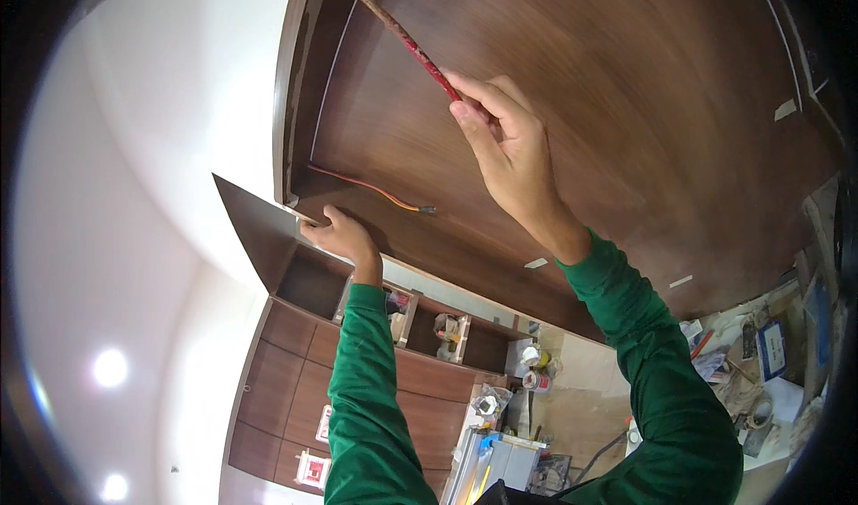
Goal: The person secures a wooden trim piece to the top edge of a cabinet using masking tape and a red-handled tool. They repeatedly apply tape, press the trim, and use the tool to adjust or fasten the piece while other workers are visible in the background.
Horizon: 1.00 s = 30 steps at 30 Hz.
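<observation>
My right hand (509, 138) is raised in front of a large brown wood-grain panel (643, 121). Pinched between its thumb and fingers is a thin stick (407, 45), red near the hand and stained brown farther up. It resembles a paintbrush handle, but its far end leaves the view at the top. Lower and to the left, my left hand (344, 237) grips the wooden cabinet edge (290, 208) at the corner, its fingers partly hidden behind it. Above that hand, a red and yellow wire (380, 190) with a dark end pokes out of the cabinet's inner side.
An open dark door (255, 228) stands beyond my left hand. Shelf compartments (438, 331) holding small items run below. A paint can (536, 380) and a metal-framed machine (500, 469) are lower down. Cluttered tools and a tape roll (760, 409) lie at the lower right.
</observation>
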Motion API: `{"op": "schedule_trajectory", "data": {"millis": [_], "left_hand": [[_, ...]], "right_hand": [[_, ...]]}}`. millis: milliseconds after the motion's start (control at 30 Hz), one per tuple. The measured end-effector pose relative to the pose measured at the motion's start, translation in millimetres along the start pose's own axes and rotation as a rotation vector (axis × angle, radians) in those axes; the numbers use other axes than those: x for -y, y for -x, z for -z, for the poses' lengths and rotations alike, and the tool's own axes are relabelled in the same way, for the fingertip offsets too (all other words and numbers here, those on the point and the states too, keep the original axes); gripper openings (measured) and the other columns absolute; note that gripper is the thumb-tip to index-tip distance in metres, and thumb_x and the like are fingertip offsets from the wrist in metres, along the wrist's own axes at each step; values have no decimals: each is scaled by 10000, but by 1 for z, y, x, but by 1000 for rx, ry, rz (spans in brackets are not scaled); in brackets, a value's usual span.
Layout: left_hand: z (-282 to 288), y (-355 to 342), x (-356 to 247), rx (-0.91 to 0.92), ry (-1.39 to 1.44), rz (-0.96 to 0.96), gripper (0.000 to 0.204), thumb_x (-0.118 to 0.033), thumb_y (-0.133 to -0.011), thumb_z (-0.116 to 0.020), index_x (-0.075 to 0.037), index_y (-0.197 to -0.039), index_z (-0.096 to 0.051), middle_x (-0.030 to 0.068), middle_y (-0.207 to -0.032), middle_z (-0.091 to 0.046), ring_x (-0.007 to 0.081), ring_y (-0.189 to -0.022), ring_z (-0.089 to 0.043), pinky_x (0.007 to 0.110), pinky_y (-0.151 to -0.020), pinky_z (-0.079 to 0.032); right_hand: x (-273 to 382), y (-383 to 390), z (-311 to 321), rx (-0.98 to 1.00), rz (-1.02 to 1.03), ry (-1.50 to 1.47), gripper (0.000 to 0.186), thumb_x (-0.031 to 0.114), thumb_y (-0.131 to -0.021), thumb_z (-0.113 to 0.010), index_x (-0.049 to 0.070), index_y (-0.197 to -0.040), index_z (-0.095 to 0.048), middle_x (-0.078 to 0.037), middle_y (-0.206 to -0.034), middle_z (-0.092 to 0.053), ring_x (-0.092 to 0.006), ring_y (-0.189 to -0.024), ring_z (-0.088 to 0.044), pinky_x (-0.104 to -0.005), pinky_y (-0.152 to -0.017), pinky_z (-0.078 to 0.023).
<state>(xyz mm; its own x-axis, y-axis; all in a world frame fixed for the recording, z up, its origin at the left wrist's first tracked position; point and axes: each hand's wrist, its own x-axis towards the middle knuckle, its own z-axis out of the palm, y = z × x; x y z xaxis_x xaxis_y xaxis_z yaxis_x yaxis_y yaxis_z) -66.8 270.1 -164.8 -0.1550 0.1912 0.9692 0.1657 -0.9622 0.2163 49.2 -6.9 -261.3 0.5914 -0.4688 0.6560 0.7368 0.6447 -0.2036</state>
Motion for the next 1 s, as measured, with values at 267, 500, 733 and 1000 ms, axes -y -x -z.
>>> {"op": "schedule_trajectory", "data": {"millis": [267,500,733,1000], "left_hand": [[4,1,-4,-1,-52,-17,555,-162,-921,-595,167,-1345,-451,319,-1270,-579,444,-1164,-582,481,-1045,-411],[2,4,-12,14,-8,17,513,-146,-925,-589,152,-1323,-463,295,-1231,-587,412,-1123,-589,470,-1022,-423],[4,5,-20,10,3,33,482,-120,-919,-586,140,-1308,-472,283,-1211,-600,376,-1087,-604,454,-996,-439],[0,4,-9,7,-13,11,462,-121,-922,-582,140,-1289,-477,266,-1169,-593,374,-1081,-591,460,-1001,-428]], "right_hand": [[0,-2,-6,10,8,-11,285,44,-990,-650,7,-1268,-696,-73,-876,-615,-110,-693,-535,-262,-604,-438],[-6,0,-8,49,1,-13,278,53,-984,-660,9,-1254,-705,-75,-855,-610,-122,-681,-525,-273,-597,-430],[-12,-1,-1,-10,11,31,270,57,-985,-661,11,-1247,-708,-83,-866,-625,-127,-703,-558,-265,-612,-455],[-3,-3,-5,6,20,-31,272,48,-983,-661,17,-1249,-709,-76,-879,-627,-116,-708,-565,-257,-629,-472]]}}
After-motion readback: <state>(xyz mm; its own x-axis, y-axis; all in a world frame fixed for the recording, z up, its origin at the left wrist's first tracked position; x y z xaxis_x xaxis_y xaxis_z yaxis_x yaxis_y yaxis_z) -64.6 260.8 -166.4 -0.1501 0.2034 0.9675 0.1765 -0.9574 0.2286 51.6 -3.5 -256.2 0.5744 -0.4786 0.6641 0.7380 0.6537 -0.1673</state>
